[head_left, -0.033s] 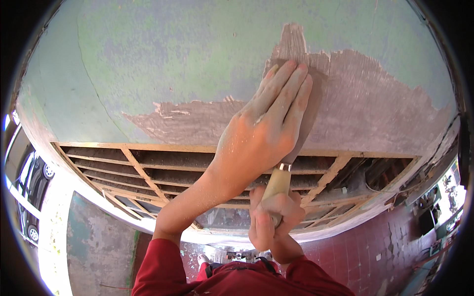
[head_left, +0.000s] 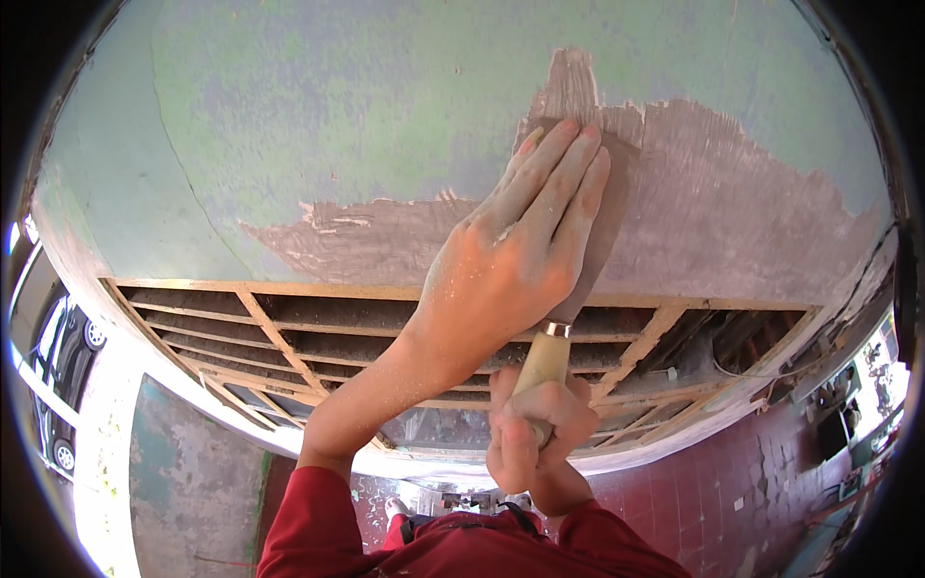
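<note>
A paint scraper lies against a green painted surface [head_left: 318,116], its wide metal blade [head_left: 607,236] over a stripped, grey-brown patch [head_left: 713,193]. My left hand [head_left: 525,226] is dusty and lies flat on the blade, fingers stretched out toward its far edge, covering much of it. Lower down, my right hand [head_left: 544,433] is closed around the pale handle [head_left: 542,366], just below its shiny metal collar [head_left: 552,328]. The patch has a ragged paint edge, with a narrow bare strip [head_left: 570,82] reaching up beyond my fingertips.
Below the painted surface, light wooden slats [head_left: 275,332] frame dark open gaps. A reddish tiled floor [head_left: 684,491] lies at the lower right, a worn grey slab [head_left: 188,472] at the lower left. A dark car [head_left: 60,376] stands at the far left.
</note>
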{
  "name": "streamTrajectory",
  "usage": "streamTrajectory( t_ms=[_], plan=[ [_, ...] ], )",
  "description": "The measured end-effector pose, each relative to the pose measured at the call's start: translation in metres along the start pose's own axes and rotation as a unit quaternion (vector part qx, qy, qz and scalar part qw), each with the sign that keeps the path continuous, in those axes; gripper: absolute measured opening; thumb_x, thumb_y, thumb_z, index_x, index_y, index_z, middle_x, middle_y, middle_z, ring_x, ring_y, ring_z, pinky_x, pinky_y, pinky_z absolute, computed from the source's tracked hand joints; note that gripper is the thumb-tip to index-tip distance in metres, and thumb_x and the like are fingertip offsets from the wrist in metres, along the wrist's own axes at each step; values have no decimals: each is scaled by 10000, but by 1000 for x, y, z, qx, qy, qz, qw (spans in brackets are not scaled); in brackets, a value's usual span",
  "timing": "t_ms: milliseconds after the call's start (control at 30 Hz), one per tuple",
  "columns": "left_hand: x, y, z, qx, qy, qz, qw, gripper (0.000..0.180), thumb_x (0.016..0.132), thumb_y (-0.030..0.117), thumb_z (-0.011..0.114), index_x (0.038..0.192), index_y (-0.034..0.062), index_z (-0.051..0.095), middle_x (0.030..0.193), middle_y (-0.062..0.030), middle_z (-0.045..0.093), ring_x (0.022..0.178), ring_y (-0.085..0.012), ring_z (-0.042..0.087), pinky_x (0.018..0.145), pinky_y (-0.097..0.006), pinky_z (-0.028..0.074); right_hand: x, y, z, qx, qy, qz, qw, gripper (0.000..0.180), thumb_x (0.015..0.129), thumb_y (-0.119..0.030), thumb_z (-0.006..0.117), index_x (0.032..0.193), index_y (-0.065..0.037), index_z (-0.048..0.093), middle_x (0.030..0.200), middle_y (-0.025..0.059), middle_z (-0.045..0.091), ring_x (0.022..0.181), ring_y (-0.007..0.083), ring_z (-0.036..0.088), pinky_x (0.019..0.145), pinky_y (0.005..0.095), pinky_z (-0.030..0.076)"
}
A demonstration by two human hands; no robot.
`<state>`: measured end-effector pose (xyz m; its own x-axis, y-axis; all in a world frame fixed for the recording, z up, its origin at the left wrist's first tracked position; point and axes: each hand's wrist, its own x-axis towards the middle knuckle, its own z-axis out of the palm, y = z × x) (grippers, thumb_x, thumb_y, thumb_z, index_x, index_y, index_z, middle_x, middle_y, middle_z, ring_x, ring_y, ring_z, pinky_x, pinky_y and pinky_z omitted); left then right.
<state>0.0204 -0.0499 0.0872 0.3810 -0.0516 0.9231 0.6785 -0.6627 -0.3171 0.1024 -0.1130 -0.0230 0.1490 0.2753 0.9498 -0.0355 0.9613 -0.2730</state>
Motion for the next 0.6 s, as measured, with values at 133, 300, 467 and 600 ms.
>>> streamTrajectory(
  t_ms=[133, 300, 467, 600],
  plan=[
    [15, -6, -4, 10, 13, -9, 1000, 523, 782, -13, 646, 1302, -23, 585, 1352, -153, 608, 1282, -338, 581, 1063, -448, 513, 22, -2, 5, 51, -14, 20, 998, 67, 577, -60, 606, 627, -44, 565, 525, 75, 518, 407, 167, 429, 420, 275, 325],
    [2, -2, 1, 14, 0, -6, 1000, 543, 773, -19, 651, 1312, -19, 584, 1349, -150, 613, 1283, -333, 581, 1059, -433, 519, 7, 7, 3, -2, 3, -10, 1000, 69, 593, -66, 620, 630, -40, 568, 540, 80, 529, 416, 173, 446, 427, 260, 337],
    [17, -9, -1, 3, 16, -4, 1000, 565, 771, -30, 645, 1330, -14, 572, 1358, -148, 609, 1287, -339, 578, 1053, -425, 523, 19, 13, 8, 33, 6, -3, 999, 78, 585, -69, 623, 631, -39, 569, 552, 91, 545, 421, 188, 454, 436, 271, 359],
    [10, -6, -1, 18, 10, 3, 1000, 548, 777, -23, 638, 1321, -16, 573, 1359, -150, 606, 1285, -342, 578, 1050, -422, 524, 10, 8, 8, 7, 13, 14, 1000, 71, 577, -63, 615, 626, -42, 568, 556, 88, 548, 432, 187, 452, 444, 272, 360]
  ],
)
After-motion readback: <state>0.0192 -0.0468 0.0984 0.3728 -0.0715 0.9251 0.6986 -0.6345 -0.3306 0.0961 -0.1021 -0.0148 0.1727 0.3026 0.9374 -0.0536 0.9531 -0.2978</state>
